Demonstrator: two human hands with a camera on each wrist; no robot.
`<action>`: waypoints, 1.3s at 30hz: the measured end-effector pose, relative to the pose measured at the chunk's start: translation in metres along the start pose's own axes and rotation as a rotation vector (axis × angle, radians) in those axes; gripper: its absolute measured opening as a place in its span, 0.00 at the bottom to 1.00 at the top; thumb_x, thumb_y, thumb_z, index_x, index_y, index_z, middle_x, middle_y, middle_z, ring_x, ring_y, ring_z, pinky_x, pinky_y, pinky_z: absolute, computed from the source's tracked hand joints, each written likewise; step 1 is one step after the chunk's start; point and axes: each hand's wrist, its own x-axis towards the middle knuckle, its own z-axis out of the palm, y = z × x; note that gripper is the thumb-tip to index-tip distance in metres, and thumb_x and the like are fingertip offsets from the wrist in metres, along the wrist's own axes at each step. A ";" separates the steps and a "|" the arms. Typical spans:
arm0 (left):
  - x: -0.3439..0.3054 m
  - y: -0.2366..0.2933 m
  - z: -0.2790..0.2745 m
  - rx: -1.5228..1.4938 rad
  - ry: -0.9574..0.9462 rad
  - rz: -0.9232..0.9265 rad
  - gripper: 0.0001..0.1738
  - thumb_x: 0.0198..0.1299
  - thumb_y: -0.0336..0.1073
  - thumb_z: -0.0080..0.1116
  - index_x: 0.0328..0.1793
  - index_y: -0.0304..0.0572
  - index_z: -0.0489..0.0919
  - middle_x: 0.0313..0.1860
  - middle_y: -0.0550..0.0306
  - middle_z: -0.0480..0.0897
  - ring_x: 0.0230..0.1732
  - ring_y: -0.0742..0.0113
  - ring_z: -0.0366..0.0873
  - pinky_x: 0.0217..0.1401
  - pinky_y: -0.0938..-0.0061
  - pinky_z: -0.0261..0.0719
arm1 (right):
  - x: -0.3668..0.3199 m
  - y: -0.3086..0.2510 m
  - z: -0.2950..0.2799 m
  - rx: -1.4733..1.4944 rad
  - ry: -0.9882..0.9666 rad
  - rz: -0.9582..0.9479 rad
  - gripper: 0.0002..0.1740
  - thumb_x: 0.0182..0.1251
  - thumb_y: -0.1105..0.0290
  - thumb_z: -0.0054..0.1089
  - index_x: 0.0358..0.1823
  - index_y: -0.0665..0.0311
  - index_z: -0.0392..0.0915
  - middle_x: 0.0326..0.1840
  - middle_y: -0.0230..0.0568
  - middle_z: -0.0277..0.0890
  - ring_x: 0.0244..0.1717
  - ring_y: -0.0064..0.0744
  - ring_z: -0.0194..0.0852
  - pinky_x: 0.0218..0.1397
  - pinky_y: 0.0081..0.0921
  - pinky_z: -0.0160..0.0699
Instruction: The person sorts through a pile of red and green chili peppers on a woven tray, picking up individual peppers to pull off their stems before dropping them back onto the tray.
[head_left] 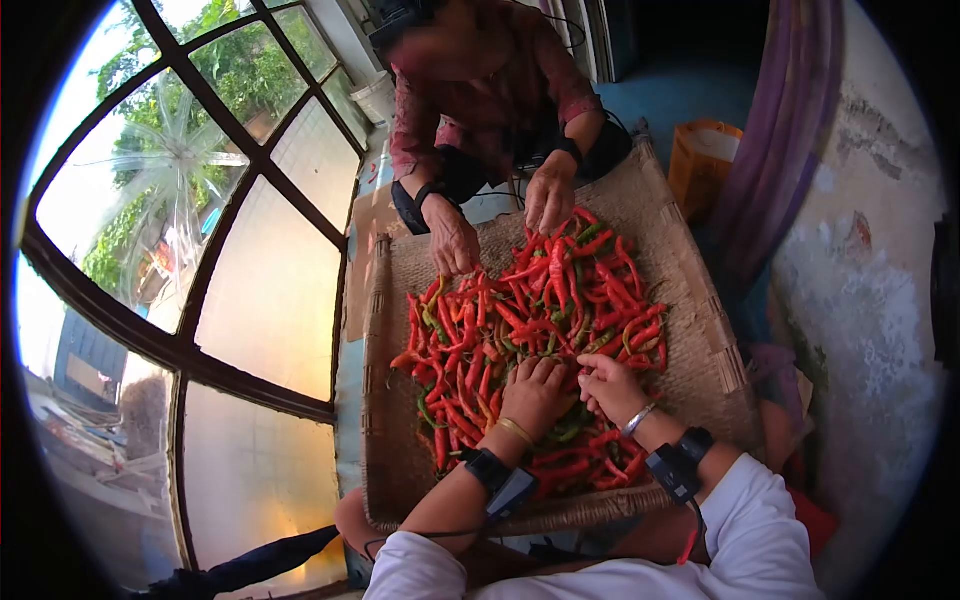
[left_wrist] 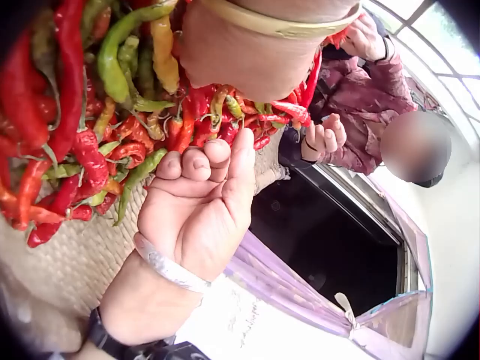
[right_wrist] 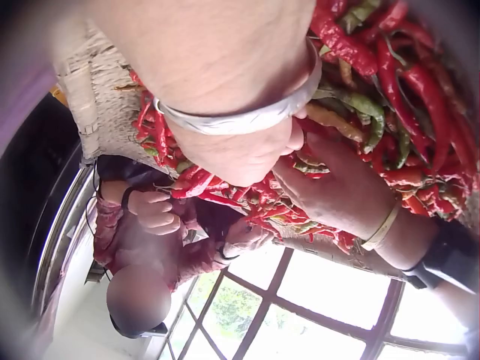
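Note:
A heap of red and green chilies (head_left: 530,310) lies on a woven tray (head_left: 398,470). My left hand (head_left: 535,395), with a gold bangle, rests palm down on the near side of the heap, its fingers spread among the chilies (right_wrist: 360,105). Just to its right, my right hand (head_left: 608,385), with a silver bangle, is at the edge of the pile. In the left wrist view the right hand (left_wrist: 199,202) shows its palm, fingers curled in with nothing in them and thumb tip against the chilies (left_wrist: 127,142). The two hands almost touch.
Another person (head_left: 490,90) sits across the tray with both hands in the far side of the heap. A large framed window (head_left: 200,250) runs along the left. An orange container (head_left: 703,160), a purple cloth (head_left: 790,120) and a rough wall (head_left: 870,300) stand to the right.

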 end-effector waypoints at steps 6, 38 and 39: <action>-0.001 0.000 0.007 0.076 0.007 0.055 0.20 0.43 0.46 0.55 0.42 0.48 0.74 0.45 0.60 0.71 0.51 0.59 0.65 0.56 0.57 0.60 | 0.000 0.005 0.002 -0.052 -0.037 0.050 0.18 0.58 0.71 0.49 0.51 0.66 0.65 0.20 0.30 0.67 0.15 0.15 0.61 0.15 0.12 0.61; -0.028 -0.127 -0.053 0.413 0.148 -0.727 0.18 0.48 0.44 0.51 0.45 0.46 0.71 0.48 0.54 0.71 0.46 0.52 0.68 0.46 0.64 0.68 | -0.004 -0.003 0.004 -0.040 -0.086 0.064 0.17 0.59 0.71 0.47 0.50 0.69 0.66 0.21 0.31 0.68 0.16 0.15 0.63 0.16 0.13 0.62; -0.031 -0.130 -0.056 0.342 0.065 -0.808 0.19 0.49 0.44 0.51 0.46 0.47 0.71 0.49 0.54 0.70 0.46 0.51 0.67 0.46 0.64 0.68 | -0.005 -0.004 0.004 -0.042 -0.095 0.069 0.17 0.60 0.72 0.45 0.50 0.70 0.65 0.22 0.31 0.68 0.16 0.14 0.62 0.16 0.12 0.61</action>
